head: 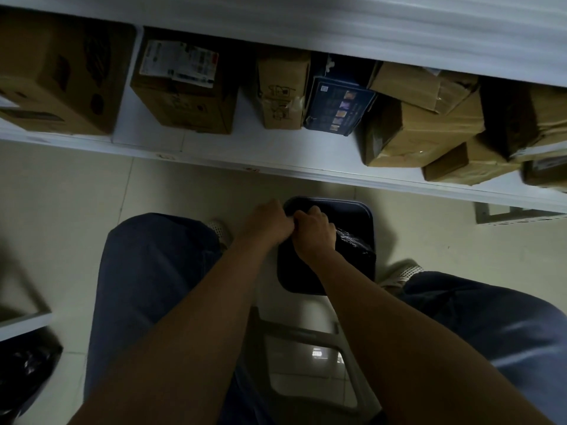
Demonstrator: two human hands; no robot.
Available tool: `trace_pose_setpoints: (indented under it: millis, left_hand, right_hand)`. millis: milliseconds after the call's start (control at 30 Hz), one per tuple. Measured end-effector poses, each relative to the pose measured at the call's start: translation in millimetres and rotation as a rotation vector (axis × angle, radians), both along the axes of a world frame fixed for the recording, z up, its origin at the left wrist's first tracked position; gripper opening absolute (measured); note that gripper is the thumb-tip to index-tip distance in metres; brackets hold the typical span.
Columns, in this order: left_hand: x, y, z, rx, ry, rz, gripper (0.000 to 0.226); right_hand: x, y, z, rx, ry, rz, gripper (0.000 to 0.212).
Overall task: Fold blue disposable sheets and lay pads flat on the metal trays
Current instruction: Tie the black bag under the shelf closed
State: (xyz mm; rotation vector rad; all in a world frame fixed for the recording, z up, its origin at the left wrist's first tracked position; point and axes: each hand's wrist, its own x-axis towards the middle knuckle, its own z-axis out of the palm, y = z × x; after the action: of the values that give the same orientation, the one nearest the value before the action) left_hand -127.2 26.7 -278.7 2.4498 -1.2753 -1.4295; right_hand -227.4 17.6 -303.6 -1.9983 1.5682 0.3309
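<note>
Head view – both hands, left [266, 223] and right [313, 233], fists closed at bin [352, 210] liner [352, 239] – I'd tug evenly.

Left hand [265, 222] and right hand [313, 230], both fisted, over dark bin [352, 216] between knees.

Cardboard boxes [181, 87] in a row along the far white shelf [276, 161], dark bin [352, 216] on pale floor [61, 194], black bag [24, 369] near left.
</note>
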Motion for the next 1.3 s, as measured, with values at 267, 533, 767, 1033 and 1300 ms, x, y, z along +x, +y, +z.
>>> trace_pose_setpoints:
  millis: [267, 533, 767, 1033, 1300]
  left_hand:
    - [-0.7, 1.3, 0.3, -0.095, -0.016, -0.004, 0.038]
    - [-2.8, -0.3, -6.7, -0.154, -0.075, 0.147, 0.037]
    - [-16.5, 2.2, -12.7, -0.160, -0.134, 0.138, 0.045]
    - [-26.7, 9.2, -19.9, -0.177, -0.082, 0.117, 0.046]
    - [-47.6, 6.1, -21.4, -0.241, -0.026, -0.052, 0.025]
  right_hand:
    - [-19.2, -1.7, -8.6, -0.001, 0.091, -0.031, 0.031]
    - [-84.6, -17.8, -6.1, 0.044, -0.325, -1.100, 0.042]
    - [-109.4, 7.3, -26.9, 0.681, -0.481, -1.624, 0.029]
    - [-96.8, 5.0, -34.5, 0.678, -0.574, -1.706, 0.039]
    - [-109.5, -1.1, -12.7, 0.233, -0.606, -1.390, 0.023]
